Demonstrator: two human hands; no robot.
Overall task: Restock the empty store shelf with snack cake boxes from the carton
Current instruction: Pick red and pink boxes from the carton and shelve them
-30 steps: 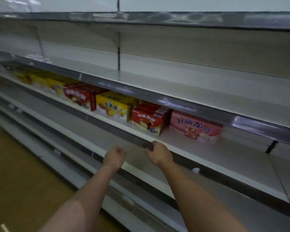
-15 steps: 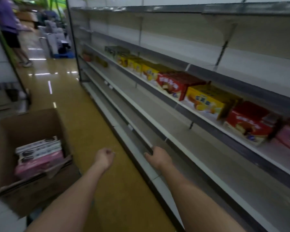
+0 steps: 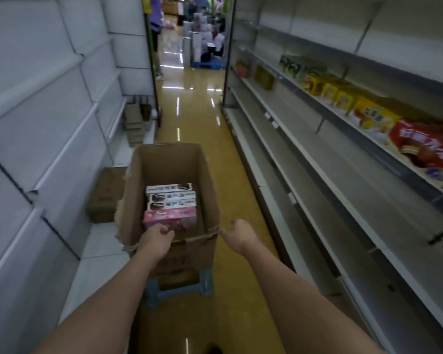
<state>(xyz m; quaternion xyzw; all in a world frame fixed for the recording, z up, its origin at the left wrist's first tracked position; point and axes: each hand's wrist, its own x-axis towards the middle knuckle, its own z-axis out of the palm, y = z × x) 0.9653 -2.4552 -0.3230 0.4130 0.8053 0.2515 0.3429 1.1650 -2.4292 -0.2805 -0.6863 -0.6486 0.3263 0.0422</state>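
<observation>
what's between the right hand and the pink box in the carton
In the head view, the carton's torn near wall and bare carton floor separate the right hand from the pink box.

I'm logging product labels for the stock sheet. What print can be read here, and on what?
No text reads with certainty.
White boxes in the carton: dark characters, blurred.
Pink box: print too blurred.
Red box on the shelf: large white characters, illegible.
Yellow boxes: blue band of characters, too small.
</observation>
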